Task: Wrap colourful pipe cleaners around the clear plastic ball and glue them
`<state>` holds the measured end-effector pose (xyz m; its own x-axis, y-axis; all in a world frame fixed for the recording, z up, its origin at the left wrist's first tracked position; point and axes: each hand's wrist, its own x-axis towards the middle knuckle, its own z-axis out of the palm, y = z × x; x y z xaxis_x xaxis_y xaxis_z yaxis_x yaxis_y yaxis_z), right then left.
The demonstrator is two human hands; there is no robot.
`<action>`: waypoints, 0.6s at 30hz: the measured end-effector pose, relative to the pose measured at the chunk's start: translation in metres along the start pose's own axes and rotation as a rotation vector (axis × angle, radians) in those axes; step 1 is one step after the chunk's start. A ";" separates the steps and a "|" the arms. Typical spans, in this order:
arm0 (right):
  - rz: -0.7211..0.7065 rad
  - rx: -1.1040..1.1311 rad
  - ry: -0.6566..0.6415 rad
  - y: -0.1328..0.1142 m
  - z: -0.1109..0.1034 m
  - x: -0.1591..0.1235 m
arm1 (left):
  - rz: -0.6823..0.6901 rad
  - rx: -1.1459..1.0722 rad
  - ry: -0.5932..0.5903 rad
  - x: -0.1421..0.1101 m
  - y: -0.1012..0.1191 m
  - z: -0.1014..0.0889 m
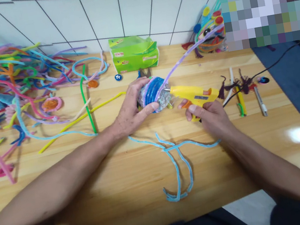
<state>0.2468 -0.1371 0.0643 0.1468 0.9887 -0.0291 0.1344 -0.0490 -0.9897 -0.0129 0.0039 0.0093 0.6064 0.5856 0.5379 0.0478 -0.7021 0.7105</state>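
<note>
My left hand (134, 107) is wrapped round a ball-like craft piece (154, 92), banded in blue and purple with a greyish crinkled part showing. From it a long purple pipe cleaner (186, 53) rises up to the right. In my right hand (207, 112) is a yellow glue gun (192, 93), its fingers round the handle and by the orange trigger. The gun's nozzle points left and meets the right side of the piece, close to the purple strand. Light blue pipe cleaners (175, 162) lie on the table below both hands.
A heap of coloured pipe cleaners (18, 80) covers the left side. Behind my hands stand a green tissue pack (134, 53) and pliers (145, 72). At right lie a utility knife (260, 101), dark tassels (244, 81) and a black cord (271, 63); a decorated craft figure (209, 35) stands farther back.
</note>
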 end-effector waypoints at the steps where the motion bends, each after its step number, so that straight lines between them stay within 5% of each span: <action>1: -0.004 0.022 0.015 0.001 -0.001 0.001 | 0.005 0.002 0.001 0.000 0.000 0.000; 6: -0.044 -0.005 0.189 0.001 -0.020 0.017 | 0.014 -0.001 0.009 0.002 0.000 0.002; 10: -0.042 -0.306 0.383 0.011 -0.051 0.055 | 0.056 -0.015 0.040 0.003 -0.002 0.005; 18: 0.047 -0.515 0.450 0.039 -0.081 0.113 | 0.064 -0.015 0.070 0.005 -0.006 0.010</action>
<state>0.3483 -0.0386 0.0340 0.5416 0.8345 0.1012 0.5504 -0.2611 -0.7930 -0.0020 0.0069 0.0037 0.5507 0.5669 0.6127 -0.0015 -0.7334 0.6798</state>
